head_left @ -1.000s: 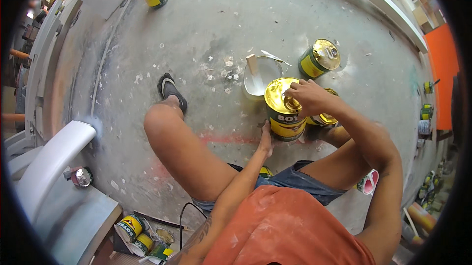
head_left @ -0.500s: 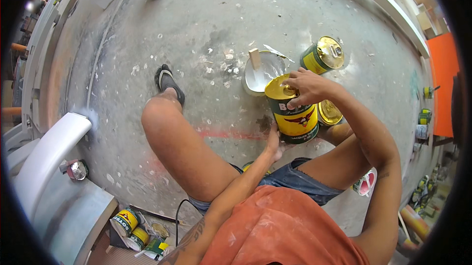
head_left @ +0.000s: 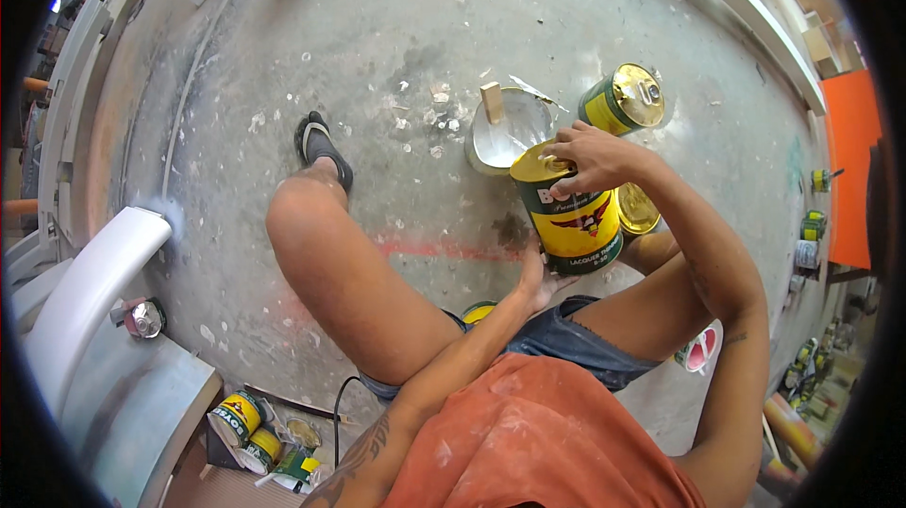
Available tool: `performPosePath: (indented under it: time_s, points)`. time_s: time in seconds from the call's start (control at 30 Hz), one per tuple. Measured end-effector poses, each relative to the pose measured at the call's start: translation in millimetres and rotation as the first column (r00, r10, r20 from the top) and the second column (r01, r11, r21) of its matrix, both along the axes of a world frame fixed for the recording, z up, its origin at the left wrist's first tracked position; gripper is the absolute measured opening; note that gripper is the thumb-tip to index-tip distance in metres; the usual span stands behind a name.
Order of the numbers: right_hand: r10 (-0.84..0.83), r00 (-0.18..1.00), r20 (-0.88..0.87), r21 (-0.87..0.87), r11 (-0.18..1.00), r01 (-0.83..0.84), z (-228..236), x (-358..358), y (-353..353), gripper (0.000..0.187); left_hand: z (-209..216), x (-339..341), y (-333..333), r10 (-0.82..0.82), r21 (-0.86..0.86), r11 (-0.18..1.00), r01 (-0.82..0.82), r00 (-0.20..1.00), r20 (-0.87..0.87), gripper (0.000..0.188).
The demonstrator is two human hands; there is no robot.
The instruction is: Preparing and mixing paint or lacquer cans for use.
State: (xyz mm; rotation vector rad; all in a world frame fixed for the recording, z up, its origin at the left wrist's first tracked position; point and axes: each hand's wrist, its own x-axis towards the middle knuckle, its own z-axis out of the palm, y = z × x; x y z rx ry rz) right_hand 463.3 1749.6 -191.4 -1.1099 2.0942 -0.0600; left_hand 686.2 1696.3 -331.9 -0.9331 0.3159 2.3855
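A large green and yellow paint-thinner can [head_left: 576,223] is held off the floor, tilted forward over a round tub [head_left: 483,151] of white paint. My right hand [head_left: 599,157] is closed over the can's top rim, with its fingers around the opening. Beneath the can's base, my left hand [head_left: 538,286] supports it from below, partly hidden. A wooden stick [head_left: 492,102] stands in the tub, and a paint-smeared scraper [head_left: 536,98] lies across its far rim. Whether any liquid runs from the can, I cannot tell.
Beyond the tub stands another can [head_left: 623,99] with a gold top. A third gold-topped can [head_left: 638,209] is beside my right leg. At lower left, several used cans [head_left: 238,416] sit near a white curved panel [head_left: 99,286]. A stained concrete floor [head_left: 396,17] surrounds me.
The held can has shifted very slightly to the right and down, with both hands still on it. The view has moved a little.
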Motion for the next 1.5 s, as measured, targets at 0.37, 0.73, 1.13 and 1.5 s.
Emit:
performPosePath:
  time_s: [0.37, 0.73, 1.13, 1.5]
  points:
    - [0.043, 0.999, -0.028, -0.022, 0.999, -0.043, -8.4, -2.2, 2.6, 0.073, 4.4, 0.6, 4.3, 0.028, 0.030, 0.999, -0.028, 1.000, -0.001, 0.087]
    - [0.071, 0.997, -0.026, -0.009, 0.997, -0.071, -13.4, -2.2, 3.7, 0.074, 7.7, 4.3, 8.7, 0.058, 0.072, 0.996, -0.061, 0.998, 0.040, 0.088]
    - [0.085, 0.996, -0.032, -0.014, 0.996, -0.086, -13.5, -4.4, -0.9, 0.075, 10.7, 5.3, 12.8, 0.073, 0.069, 0.995, -0.077, 0.995, 0.064, 0.082]
    - [0.060, 0.998, -0.006, 0.016, 0.998, -0.060, -14.1, -10.2, -4.2, 0.078, 21.5, 2.5, 9.8, 0.074, 0.061, 0.995, -0.078, 0.995, 0.069, 0.085]
